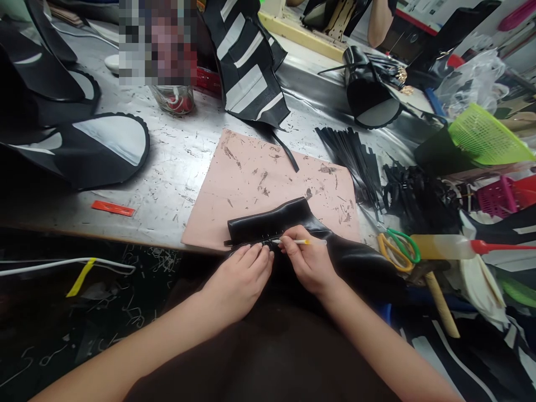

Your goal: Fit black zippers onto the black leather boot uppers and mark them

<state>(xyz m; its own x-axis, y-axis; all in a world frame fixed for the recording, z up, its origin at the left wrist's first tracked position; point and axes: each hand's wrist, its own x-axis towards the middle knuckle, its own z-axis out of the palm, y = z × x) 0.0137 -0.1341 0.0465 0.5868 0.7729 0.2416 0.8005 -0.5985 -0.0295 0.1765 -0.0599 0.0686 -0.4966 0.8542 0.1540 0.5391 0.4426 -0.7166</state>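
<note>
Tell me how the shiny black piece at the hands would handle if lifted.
The shiny black piece would likely flex and sag, as it lies in soft curves past the pink sheet. Its glossy highlights suggest a smooth, perhaps slippery surface.

Pixelation masks whatever stands above glass jar point(167, 100). Left hand point(247, 268) hides part of black leather upper point(272, 216); white marks on it too small to read. Right hand's point(307, 259) fingers cover part of pen point(301, 242). Red nozzle point(498, 247) cut by right edge; another person's arm point(380, 22), by top.
</note>
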